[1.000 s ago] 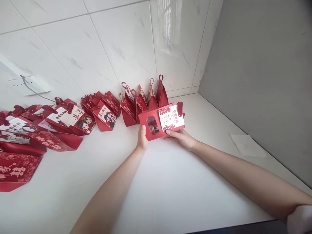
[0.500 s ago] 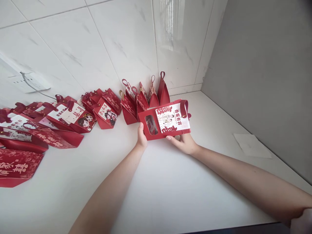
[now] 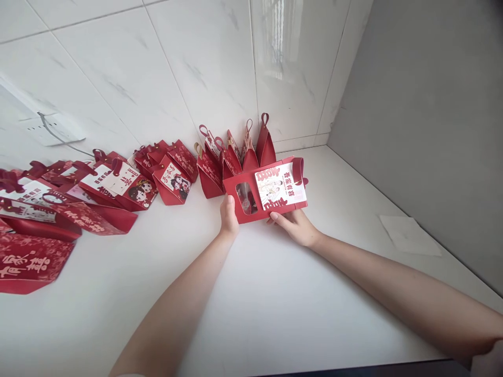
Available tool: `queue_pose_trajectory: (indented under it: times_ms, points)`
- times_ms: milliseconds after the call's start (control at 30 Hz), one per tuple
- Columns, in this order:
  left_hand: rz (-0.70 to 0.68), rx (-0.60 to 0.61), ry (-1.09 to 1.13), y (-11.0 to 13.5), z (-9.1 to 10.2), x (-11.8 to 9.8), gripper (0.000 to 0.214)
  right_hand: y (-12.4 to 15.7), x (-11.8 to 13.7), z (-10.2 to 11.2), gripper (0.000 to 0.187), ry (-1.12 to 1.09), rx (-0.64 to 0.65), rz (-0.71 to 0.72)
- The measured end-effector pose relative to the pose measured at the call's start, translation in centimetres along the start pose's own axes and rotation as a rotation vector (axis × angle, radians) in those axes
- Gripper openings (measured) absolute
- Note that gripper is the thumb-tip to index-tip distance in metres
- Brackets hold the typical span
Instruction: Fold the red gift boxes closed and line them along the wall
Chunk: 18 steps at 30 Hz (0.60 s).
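Observation:
Both hands hold a red gift box lying on its side over the white counter. The box has a small clear window, a white illustrated card and a red loop handle at its right end. My left hand grips its left end with the thumb on the front face. My right hand holds the lower edge from beneath, fingers curled under it. Just behind the box, a few upright red gift bags stand against the tiled wall.
A long row of red gift boxes and bags lies toppled along the wall to the left. A flat red box rests at the far left. A wall socket with a cable is at the left; white paper lies at the right.
The box has tilted slightly and shifted a little between my hands, its card face turning more toward me. Both hands kept their grip.

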<state>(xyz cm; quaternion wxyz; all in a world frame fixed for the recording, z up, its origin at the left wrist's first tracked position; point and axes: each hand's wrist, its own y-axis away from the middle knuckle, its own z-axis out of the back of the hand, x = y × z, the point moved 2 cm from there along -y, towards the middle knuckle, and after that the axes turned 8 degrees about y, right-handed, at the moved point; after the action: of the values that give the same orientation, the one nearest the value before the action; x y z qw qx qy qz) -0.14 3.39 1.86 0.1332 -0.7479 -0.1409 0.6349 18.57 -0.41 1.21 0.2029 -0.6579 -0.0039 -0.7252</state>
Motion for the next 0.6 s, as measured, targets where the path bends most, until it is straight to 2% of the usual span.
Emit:
queue_pose_trajectory:
  times_ms: [67,100,133,200,300,367,500,600]
  points:
    - [-0.043,-0.014,-0.001,0.0,0.0,-0.2,0.071,-0.3,-0.3,0.0,0.042,-0.141,-0.057,-0.141]
    - [-0.034,-0.001,-0.006,-0.1,-0.1,-0.2,0.079,-0.4,-0.6,0.1,0.046,-0.194,-0.107,-0.203]
    - [-0.003,0.033,-0.014,-0.1,-0.3,-0.2,0.088,-0.6,-0.8,0.3,0.049,-0.222,-0.169,-0.243]
    - [0.061,0.149,-0.014,0.0,-0.6,0.0,0.099,-0.8,-1.3,0.7,0.054,-0.211,-0.299,-0.235]
    - [0.065,0.298,-0.004,0.2,-0.9,0.0,0.080,-1.0,-1.9,1.7,0.051,-0.145,-0.492,-0.131]
    - [0.036,0.331,-0.065,0.4,-1.0,0.0,0.063,-1.1,-2.2,2.3,0.045,-0.124,-0.583,-0.093]
    - [-0.021,0.350,-0.236,0.9,-1.5,-0.1,0.052,-1.0,-1.3,2.4,0.043,-0.043,-0.559,-0.012]
    - [-0.078,0.312,-0.084,1.4,-2.0,-0.5,0.058,-0.4,0.0,1.7,0.048,0.120,-0.514,0.131]
